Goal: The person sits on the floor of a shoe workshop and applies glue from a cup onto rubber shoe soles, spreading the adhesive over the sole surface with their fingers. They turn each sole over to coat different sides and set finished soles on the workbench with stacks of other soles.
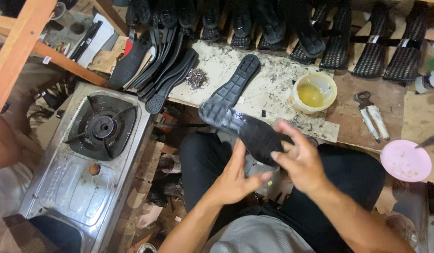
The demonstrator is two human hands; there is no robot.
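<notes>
Hands, left [235,175] and right [299,159], clamped on black sole [245,127], one sole [235,84] flat on far board [273,89], glue tub [314,92] open at right, pile of soles [156,70] waiting at far left.

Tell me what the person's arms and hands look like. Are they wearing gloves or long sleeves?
No gloves and no long sleeves. Both the left hand and the right hand are bare, and both forearms are uncovered right down to the picture's edge. I can see no watch, ring or bracelet. The fingertips look smudged with something dark.
</notes>
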